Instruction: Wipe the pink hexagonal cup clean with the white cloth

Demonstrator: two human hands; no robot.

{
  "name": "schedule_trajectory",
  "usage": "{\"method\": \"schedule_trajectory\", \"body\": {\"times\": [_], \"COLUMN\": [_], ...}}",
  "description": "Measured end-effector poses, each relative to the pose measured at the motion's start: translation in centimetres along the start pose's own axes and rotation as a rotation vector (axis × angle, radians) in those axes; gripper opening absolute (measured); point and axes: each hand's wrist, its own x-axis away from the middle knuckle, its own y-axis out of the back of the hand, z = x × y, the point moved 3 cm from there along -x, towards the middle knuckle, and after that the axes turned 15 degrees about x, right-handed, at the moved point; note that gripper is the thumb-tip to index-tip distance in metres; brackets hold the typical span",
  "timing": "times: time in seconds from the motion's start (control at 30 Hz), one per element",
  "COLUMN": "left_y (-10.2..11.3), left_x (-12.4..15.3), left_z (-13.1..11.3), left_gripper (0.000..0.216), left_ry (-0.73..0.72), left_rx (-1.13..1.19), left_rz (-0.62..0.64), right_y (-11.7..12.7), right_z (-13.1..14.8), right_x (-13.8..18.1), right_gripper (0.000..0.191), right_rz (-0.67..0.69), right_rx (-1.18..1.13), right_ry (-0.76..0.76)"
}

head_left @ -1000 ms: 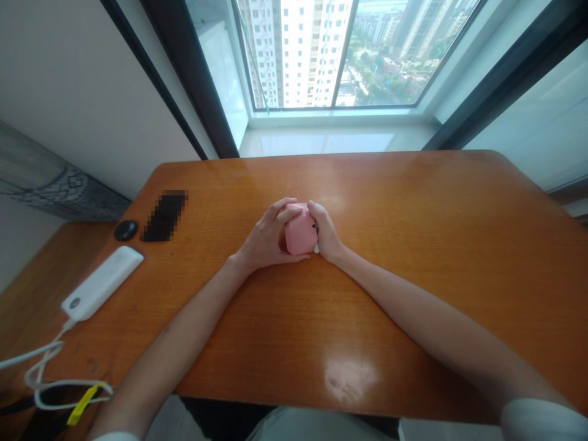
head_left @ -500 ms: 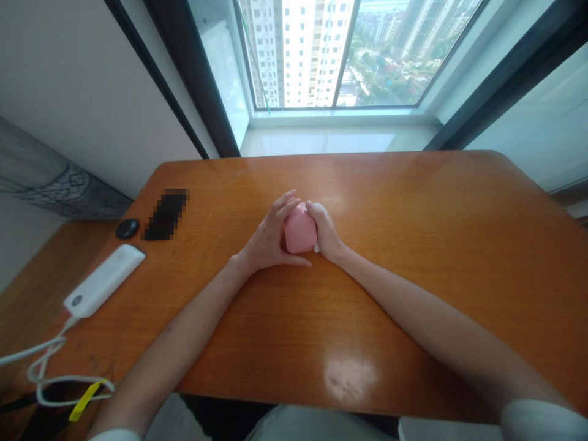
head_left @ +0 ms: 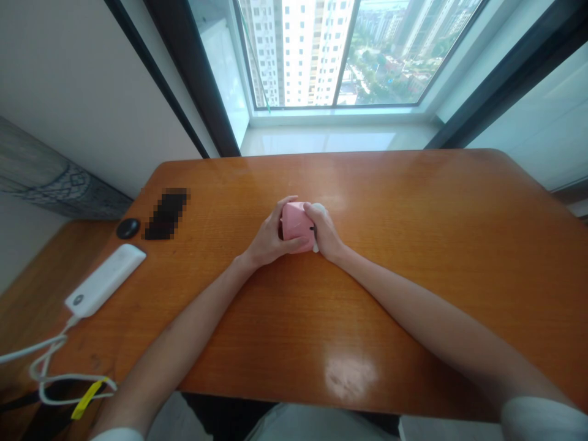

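A small pink box-like object is held between both hands over the middle of the wooden table. My left hand wraps its left side, fingers over the top and thumb underneath. My right hand grips its right side. A small white part and a dark spot show at the object's right edge beside my right fingers; what they are I cannot tell.
A white power bank with a white cable lies at the table's left edge. A small black round object and a blurred dark rectangle sit behind it. A window sill lies beyond the far edge.
The pink object has been turned in my hands, now showing a flatter face. My left fingers, spread half a second ago, have closed around it again.
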Motion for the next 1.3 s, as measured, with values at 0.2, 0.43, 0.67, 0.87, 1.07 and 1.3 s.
{"method": "schedule_trajectory", "body": {"times": [0.2,0.43,0.67,0.87,1.07,1.3], "left_y": [0.6,1.0,0.0,0.6,1.1,0.5], "left_x": [-0.2,-0.5,-0.1,0.0,-0.4,0.0], "left_z": [-0.2,-1.4,-0.2,-0.3,-1.3,-0.1], "left_gripper": [0.149,0.133,0.102,0.140,0.130,0.109], "left_ry": [-0.305,-0.281,0.025,-0.241,-0.326,-0.029], "left_rx": [-0.237,-0.296,-0.012,-0.192,-0.319,-0.031], "left_rz": [0.105,0.077,0.006,0.075,0.135,0.044], "right_y": [0.3,0.3,0.2,0.2,0.4,0.1], "right_z": [-0.8,-1.5,-0.2,0.1,-1.2,-0.9], "right_x": [-0.8,-0.9,0.1,-0.3,-0.7,0.3], "right_gripper": [0.067,0.072,0.076,0.069,0.068,0.077], "right_rz": [-0.042,-0.089,-0.006,-0.031,-0.051,-0.003], "right_rx": [-0.051,-0.008,0.033,-0.018,-0.012,0.048], "right_ry": [0.010,0.010,-0.004,0.016,0.023,0.025]}}
